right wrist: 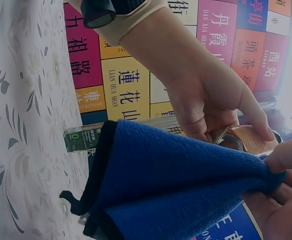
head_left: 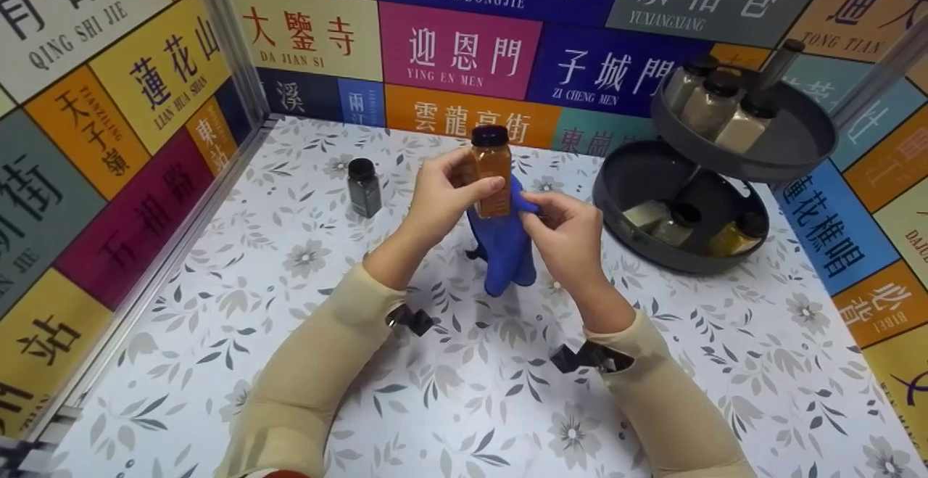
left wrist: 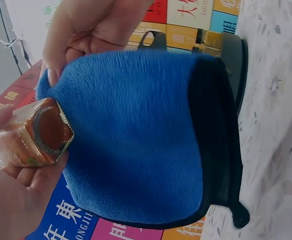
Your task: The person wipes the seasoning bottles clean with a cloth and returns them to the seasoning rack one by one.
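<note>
My left hand (head_left: 444, 199) grips an upright glass spice jar (head_left: 490, 161) of orange-brown powder with a black lid. Thumb and fingers wrap its sides, and its base shows in the left wrist view. My right hand (head_left: 569, 235) pinches the upper end of a blue cloth (head_left: 507, 246) between thumb and fingers. From there the cloth hangs in folds, its dark border and small loop (left wrist: 241, 215) at the lower edge. It lies right against the jar, behind and below it in the head view.
Left of the hands, a dark spice jar (head_left: 364, 188) with a black lid stands on the flower-patterned table (head_left: 464, 405). At the right is a black two-tier round rack (head_left: 681, 253) with several spice jars on both tiers. Lettered panels (head_left: 464, 50) wall the table's back and sides.
</note>
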{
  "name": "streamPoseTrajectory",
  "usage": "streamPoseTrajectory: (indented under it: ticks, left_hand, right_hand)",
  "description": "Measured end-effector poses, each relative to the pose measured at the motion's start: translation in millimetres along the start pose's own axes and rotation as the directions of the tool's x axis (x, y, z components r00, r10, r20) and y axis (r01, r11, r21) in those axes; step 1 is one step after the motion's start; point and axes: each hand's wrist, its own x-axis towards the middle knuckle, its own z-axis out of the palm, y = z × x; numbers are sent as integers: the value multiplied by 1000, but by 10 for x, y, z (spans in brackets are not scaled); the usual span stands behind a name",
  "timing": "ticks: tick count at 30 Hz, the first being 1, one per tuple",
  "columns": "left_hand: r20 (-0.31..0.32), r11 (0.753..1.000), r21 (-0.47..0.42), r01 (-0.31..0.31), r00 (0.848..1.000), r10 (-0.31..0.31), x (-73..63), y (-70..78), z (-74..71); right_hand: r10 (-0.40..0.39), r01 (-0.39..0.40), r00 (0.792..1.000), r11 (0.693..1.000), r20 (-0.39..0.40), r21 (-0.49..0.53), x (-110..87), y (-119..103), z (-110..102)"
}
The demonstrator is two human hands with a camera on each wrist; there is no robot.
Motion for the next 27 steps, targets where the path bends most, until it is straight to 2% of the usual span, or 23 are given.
streamPoseTrajectory:
  ticks: [3,10,15,19,24,27]
  left_hand:
    - [50,1000,14,9,999,-10,-22,-29,47]
    - [168,992,128,18,985,-39,-57,-88,141]
    - [220,971,230,66,968,-118,-54,-109,142]
    - [198,961,265,82,970,-138,-52,-100,126]
    - [116,977,206,55,990,-81,-25,-58,63]
    - [66,985,165,45,996,-56,-1,-21,21]
  right_hand:
    - [15,-15,999,1000,-31,16,27,13,-25]
    - [32,-20,992,995,-120,100,93,22,-107]
    - [26,2,984,987,-174,158,106,24,-128]
    - [28,0,986,987,-164,163,87,14,-95]
    - [21,-3,993,988,-113,157,51,20,-24]
    - [22,-9,996,989,-82,148,15,32,25]
